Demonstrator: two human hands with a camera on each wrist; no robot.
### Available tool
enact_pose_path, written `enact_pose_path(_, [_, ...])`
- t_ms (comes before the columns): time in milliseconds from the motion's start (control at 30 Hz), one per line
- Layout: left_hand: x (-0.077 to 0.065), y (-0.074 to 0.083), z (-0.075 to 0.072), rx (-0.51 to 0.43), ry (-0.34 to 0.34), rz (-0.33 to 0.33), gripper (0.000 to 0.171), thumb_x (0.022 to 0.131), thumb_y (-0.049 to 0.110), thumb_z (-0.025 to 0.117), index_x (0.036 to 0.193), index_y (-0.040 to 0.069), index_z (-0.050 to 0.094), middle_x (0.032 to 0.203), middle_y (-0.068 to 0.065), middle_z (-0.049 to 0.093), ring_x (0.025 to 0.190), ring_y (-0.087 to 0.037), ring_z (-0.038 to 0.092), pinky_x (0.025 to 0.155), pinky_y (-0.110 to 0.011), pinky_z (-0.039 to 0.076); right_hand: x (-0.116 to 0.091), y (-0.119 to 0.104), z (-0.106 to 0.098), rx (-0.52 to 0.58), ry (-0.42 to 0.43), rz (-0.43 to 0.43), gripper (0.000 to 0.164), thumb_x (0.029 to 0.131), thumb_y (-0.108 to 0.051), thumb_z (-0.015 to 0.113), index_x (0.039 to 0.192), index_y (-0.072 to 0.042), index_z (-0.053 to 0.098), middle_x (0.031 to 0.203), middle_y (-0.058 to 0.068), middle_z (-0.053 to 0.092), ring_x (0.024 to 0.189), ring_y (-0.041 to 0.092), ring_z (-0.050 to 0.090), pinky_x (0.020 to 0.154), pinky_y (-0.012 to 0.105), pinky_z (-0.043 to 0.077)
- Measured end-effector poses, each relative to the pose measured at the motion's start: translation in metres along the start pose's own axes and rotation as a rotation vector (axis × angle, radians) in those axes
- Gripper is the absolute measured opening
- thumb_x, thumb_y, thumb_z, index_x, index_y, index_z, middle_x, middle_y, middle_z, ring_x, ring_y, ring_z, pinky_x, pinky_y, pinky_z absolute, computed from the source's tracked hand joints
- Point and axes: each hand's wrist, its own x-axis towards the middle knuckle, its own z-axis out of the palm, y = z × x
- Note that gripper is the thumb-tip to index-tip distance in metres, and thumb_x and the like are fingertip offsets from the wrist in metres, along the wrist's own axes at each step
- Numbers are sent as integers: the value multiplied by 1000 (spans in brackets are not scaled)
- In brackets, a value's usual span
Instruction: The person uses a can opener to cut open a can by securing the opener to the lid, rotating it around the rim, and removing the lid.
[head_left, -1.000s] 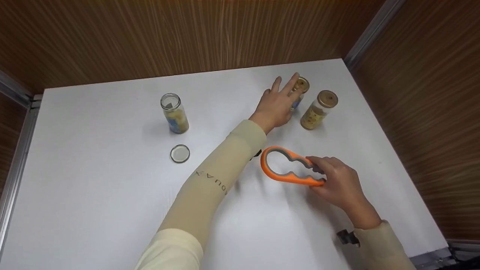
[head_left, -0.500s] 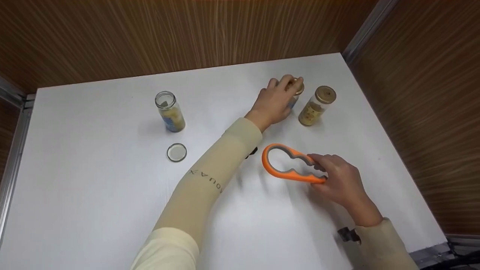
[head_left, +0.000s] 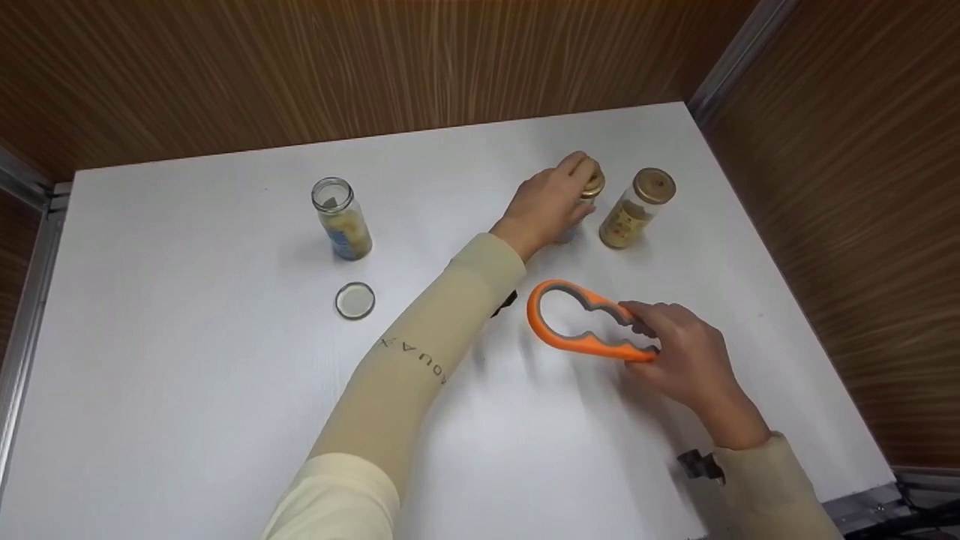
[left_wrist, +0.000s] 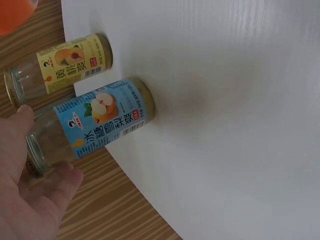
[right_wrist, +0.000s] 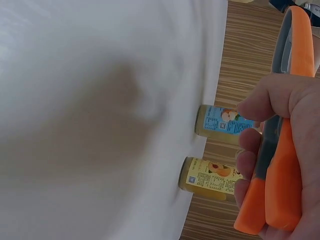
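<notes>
Toward the back right, my left hand (head_left: 544, 206) grips a glass jar by its gold lid (head_left: 595, 182), fingers and thumb around the top. Its blue label with pictured pears shows in the left wrist view, where the jar (left_wrist: 102, 117) stands with its base at the white table. Beside it is a second capped jar (head_left: 628, 217) with a yellow peach label. My right hand (head_left: 686, 356) holds an orange jar opener (head_left: 596, 346) by its two handles, its grey-lined loop pointing left above the table. In the right wrist view, thumb and fingers wrap the opener's handles (right_wrist: 285, 185).
An uncapped jar (head_left: 346, 231) with pale yellow contents stands at the left of the white table (head_left: 187, 360). A loose lid (head_left: 355, 301) lies in front of it. Wood-grain panels (head_left: 375, 67) rise behind and at the right.
My left fingers, spread over the blue-labelled jar before, have closed around its lid. That jar has shifted toward me and slightly left. My right hand holds the jar opener nearly still.
</notes>
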Motion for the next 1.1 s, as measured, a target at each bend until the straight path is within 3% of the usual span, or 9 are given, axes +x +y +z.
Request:
enact_pose_path(133, [-5, -5, 2, -42, 50, 38, 37, 101, 38, 56, 133, 23, 45, 132, 8, 51, 113, -12, 59, 95, -28, 50, 0, 2, 1, 2, 15, -13, 58, 63, -11, 82, 119, -16, 70, 88, 1, 72, 79, 17, 64, 58, 38, 52])
enact_pose_path(333, [-19, -19, 7, -153, 108, 93, 34, 100, 34, 61, 130, 23, 50, 130, 10, 54, 114, -10, 57, 96, -28, 48, 4, 4, 1, 11, 26, -34, 58, 63, -10, 82, 119, -15, 70, 87, 1, 71, 79, 18, 64, 58, 39, 53])
enact_pose_path(600, [-49, -33, 17, -316, 193, 182, 37, 96, 31, 67, 130, 23, 55, 129, 14, 57, 118, 0, 50, 101, -19, 38, 13, 2, -3, 11, 18, -42, 61, 63, -10, 86, 121, -14, 69, 88, 1, 71, 80, 18, 64, 60, 39, 54])
enact_pose_path(767, [-69, -35, 24, -416, 207, 160, 45, 93, 34, 70, 133, 24, 53, 131, 15, 58, 115, -4, 51, 99, -20, 39, 17, 2, -5, 20, 32, -52, 61, 62, -10, 86, 121, -14, 70, 88, 2, 71, 80, 19, 65, 61, 40, 55])
enact_pose_path(967, [-94, -35, 31, -532, 192, 60, 65, 90, 39, 73, 145, 27, 40, 137, 13, 55, 115, -8, 51, 95, -26, 47, 23, -4, -7, 28, 45, -75, 60, 62, -11, 86, 121, -13, 70, 90, 3, 73, 81, 20, 66, 62, 40, 55])
enact_pose_path(1100, [-109, -38, 34, -604, 195, 25, 70, 89, 40, 73, 148, 29, 37, 134, 12, 58, 116, -9, 52, 93, -29, 48, 27, -9, -9, 33, 68, -97, 59, 63, -11, 84, 120, -14, 70, 89, 1, 72, 81, 19, 65, 61, 39, 54])
